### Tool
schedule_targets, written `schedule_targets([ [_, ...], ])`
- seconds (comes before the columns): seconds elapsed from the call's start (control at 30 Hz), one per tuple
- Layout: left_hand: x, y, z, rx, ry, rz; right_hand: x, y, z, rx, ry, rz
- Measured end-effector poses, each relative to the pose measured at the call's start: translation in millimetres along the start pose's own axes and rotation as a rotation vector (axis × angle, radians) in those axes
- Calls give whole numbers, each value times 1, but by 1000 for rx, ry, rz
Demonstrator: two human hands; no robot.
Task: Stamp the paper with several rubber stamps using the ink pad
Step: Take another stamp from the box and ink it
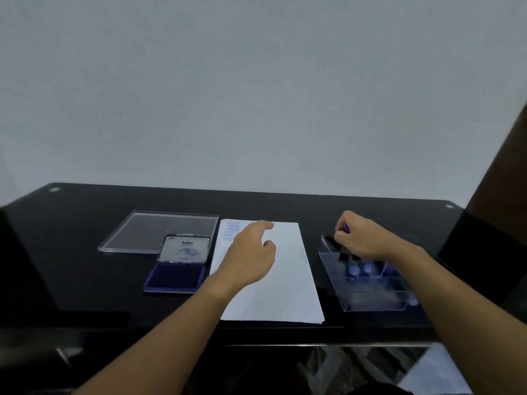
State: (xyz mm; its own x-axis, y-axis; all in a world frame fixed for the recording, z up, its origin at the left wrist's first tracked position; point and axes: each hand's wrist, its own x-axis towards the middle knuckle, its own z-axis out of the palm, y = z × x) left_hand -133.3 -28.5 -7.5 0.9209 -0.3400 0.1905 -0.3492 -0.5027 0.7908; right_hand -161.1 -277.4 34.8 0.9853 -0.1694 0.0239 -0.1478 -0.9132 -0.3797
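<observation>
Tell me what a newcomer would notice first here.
The white paper lies mid-table with blue stamp prints at its far left corner, the left hand over it. The right hand pinches a purple stamp above the clear box on the right; the open ink pad sits left of the paper.

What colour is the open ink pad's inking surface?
The ink pad is deep violet-blue; head view.

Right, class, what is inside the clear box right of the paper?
Rubber stamps: two round blue tops and black handles show through the clear box wall. The right hand, pinching a purple stamp, covers its far end, so the full count is hidden.
</observation>
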Motion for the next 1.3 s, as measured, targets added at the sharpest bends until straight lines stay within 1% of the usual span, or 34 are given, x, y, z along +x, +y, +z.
schedule_targets([
  [0.13, -8, -16, -28, 5, 40, -22, 3, -27, -3, -17, 20, -81],
  [0.27, -13, -34, -61, 42, 118, -74, 7, -63, 4, 34, 2, -142],
  [0.5, -21, -72, -119, 63, 241, -142, 24, -135, 34, 57, -57, -249],
  [0.63, -29, -91, -141, 130, 289, -143, 29, -174, 55, 48, -87, -345],
  [0.77, -38, -108, -153, 143, 284, -149, 31, -204, 71, 59, -128, -427],
  [1.0, -44, -140, -159, 184, 302, -181, 29, -238, 96, 78, -196, -488],
  [1.2, -47, -170, -148, 303, 229, -201, 29, -253, 123, 80, -238, -487],
  [1.3, -48, -182, -144, 402, 180, -202, 29, -259, 135, 54, -243, -476],
])
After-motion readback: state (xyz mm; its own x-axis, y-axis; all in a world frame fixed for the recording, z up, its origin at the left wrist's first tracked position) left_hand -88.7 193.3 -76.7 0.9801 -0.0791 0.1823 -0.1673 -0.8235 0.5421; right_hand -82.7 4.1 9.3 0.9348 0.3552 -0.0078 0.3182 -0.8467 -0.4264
